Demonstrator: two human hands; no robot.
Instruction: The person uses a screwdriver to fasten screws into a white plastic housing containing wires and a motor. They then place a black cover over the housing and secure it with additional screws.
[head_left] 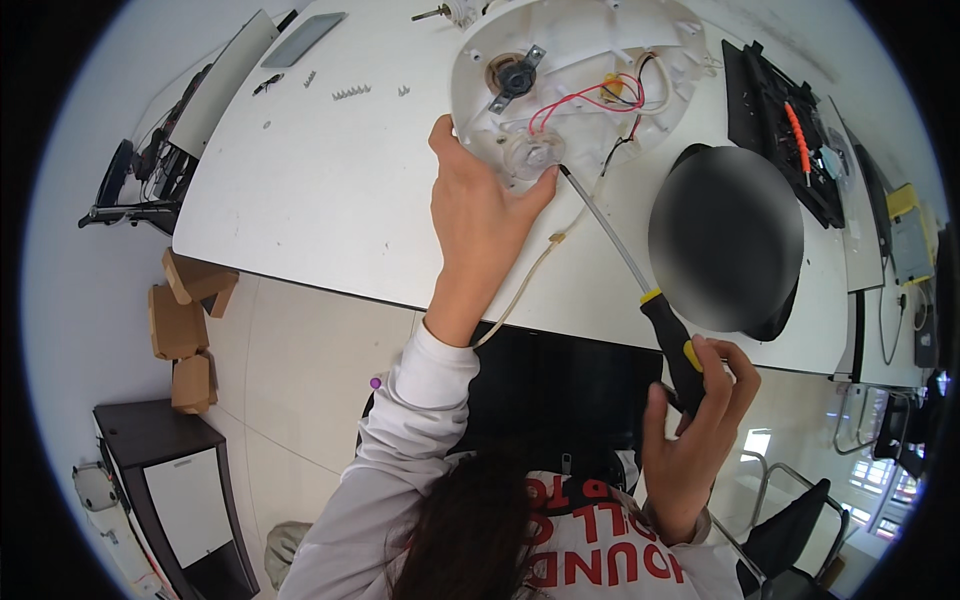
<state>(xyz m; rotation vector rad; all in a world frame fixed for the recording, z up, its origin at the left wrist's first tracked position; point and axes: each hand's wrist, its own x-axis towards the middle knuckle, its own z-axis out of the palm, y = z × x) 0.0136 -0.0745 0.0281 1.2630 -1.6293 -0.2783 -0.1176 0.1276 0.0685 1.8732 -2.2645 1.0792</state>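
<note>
A white plastic housing [590,50] lies open side up at the table's far edge, with red and black wires inside. My left hand [482,205] grips its near rim, the thumb beside a clear round part [535,153]. In my right hand [708,415] is a screwdriver [622,250] with a black and yellow handle and a long shaft. The screwdriver's tip meets the housing's near edge, close to my left thumb; the exact contact is too small to make out. A dark round part with a metal bracket [516,76] sits in the housing. A pale cable [530,272] runs from it toward me.
Several small screws [352,92] lie in a row on the white table [300,200], near a grey flat tray [303,40]. To the right are a dark blurred oval object [727,240] and a black tool case [790,130]. Cardboard boxes [180,320] stand on the floor at left.
</note>
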